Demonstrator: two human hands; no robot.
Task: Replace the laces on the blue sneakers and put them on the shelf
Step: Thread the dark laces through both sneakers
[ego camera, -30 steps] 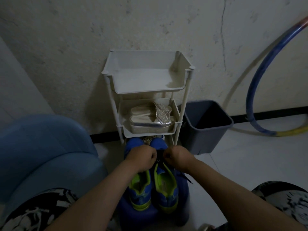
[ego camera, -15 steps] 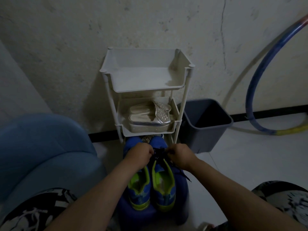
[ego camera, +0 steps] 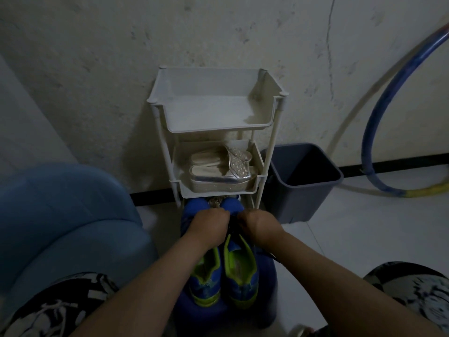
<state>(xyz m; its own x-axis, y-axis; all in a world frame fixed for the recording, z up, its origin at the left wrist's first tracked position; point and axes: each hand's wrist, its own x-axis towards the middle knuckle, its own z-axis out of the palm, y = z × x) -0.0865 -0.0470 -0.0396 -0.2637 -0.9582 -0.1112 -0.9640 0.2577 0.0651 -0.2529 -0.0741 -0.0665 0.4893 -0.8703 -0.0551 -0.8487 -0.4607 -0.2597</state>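
Observation:
Two blue sneakers with lime-green linings stand side by side on a blue stool (ego camera: pixel 267 283), toes toward the shelf: the left sneaker (ego camera: pixel 205 280) and the right sneaker (ego camera: pixel 240 276). My left hand (ego camera: pixel 209 227) and my right hand (ego camera: pixel 261 227) are both curled over the front of the right sneaker, pinching its dark lace (ego camera: pixel 232 228) between them. The fingertips are hidden under the knuckles. The white three-tier shelf (ego camera: pixel 274 110) stands just beyond, its top tier bare.
Silver sandals (ego camera: pixel 218 171) fill the shelf's middle tier. A grey bin (ego camera: pixel 303 181) stands right of the shelf, a blue and yellow hoop (ego camera: pixel 379 113) leans on the wall, and a blue cushioned seat (ego camera: pixel 60 215) is at my left.
Both hands have crept forward along the right sneaker toward its toe and drawn slightly closer together. The sneakers have not moved.

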